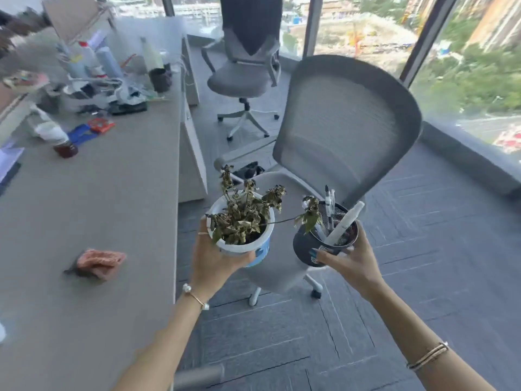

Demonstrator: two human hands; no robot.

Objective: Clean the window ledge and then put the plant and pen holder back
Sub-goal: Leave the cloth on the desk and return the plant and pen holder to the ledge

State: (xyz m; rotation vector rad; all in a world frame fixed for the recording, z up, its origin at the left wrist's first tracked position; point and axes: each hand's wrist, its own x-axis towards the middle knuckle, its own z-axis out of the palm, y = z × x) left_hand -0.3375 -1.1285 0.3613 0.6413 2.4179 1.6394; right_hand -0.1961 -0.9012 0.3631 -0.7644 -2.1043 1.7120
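Note:
My left hand (210, 259) grips a white and blue pot with a wilted plant (242, 221), held in the air beside the desk's right edge. One long stem leans right, toward the pen holder. My right hand (348, 262) holds a black mesh pen holder (324, 241) with several pens and a white marker in it. Both are held above the seat of a grey office chair. A pink and brown cloth (98, 262) lies crumpled on the desk to the left. The grey window ledge (462, 153) runs along the glass at the right.
A grey mesh office chair (346, 122) stands right in front of me, between me and the window. A second chair (245, 63) stands further back. The long grey desk (84, 210) on the left carries bottles, cups and clutter at its far end. Grey carpet covers the floor.

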